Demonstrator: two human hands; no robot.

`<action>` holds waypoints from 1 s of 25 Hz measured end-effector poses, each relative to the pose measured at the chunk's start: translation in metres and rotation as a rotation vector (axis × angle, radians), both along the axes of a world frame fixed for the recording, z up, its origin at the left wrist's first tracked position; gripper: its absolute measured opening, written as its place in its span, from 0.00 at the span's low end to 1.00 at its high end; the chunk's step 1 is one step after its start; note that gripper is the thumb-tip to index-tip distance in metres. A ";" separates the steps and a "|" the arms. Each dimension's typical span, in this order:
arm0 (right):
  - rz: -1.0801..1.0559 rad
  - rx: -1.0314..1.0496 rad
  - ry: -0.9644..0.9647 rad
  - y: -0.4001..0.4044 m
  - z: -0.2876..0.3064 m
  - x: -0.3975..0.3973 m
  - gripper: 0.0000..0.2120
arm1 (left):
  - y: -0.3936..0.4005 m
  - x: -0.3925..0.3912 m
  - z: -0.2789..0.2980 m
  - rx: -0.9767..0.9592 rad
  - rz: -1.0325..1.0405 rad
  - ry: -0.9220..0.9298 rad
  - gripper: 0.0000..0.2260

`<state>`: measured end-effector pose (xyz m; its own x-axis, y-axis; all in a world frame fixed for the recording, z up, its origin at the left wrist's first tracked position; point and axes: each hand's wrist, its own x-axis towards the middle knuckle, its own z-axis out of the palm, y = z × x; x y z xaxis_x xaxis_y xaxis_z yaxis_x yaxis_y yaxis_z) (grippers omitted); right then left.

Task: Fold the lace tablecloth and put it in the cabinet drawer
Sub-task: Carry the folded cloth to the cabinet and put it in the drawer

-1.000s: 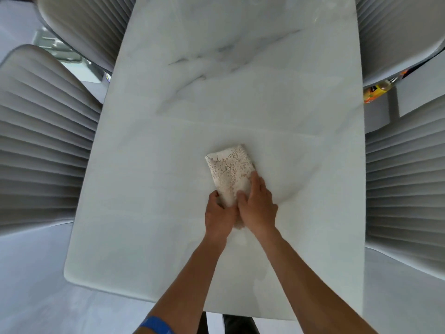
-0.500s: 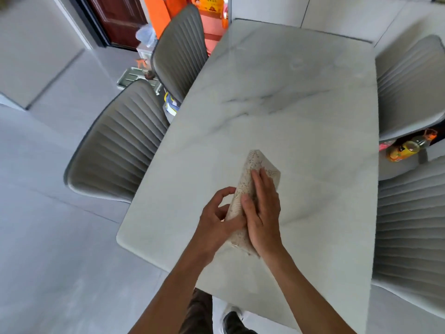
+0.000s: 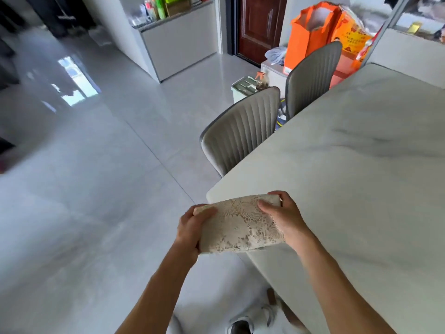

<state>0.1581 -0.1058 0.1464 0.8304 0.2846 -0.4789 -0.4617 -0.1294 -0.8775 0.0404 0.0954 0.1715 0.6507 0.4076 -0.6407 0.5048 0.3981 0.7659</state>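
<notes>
— Tablecloth (image 3: 240, 225)?
— Folded, clasped between both sets of fingers, above the bench (image 3: 361, 177) corner.
— Which ends?
— Left hand (image 3: 190, 227) grips one, right hand (image 3: 284, 215) the other.

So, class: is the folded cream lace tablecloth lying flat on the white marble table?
No: both the left hand and right hand hold the folded cream lace tablecloth up beside the white marble table.
</notes>
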 end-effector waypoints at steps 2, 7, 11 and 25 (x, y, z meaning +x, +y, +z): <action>-0.059 -0.020 -0.030 0.041 -0.001 -0.021 0.15 | 0.019 -0.039 -0.013 0.071 0.072 -0.045 0.16; 0.295 0.070 -0.050 0.150 0.015 -0.102 0.27 | 0.117 -0.134 -0.012 0.483 0.196 -0.151 0.25; 0.412 0.009 -0.489 0.242 0.027 -0.197 0.39 | 0.199 -0.222 0.000 0.845 0.120 -0.106 0.22; 0.932 0.022 -0.377 0.564 0.027 -0.354 0.27 | 0.446 -0.444 -0.008 0.707 0.458 0.010 0.35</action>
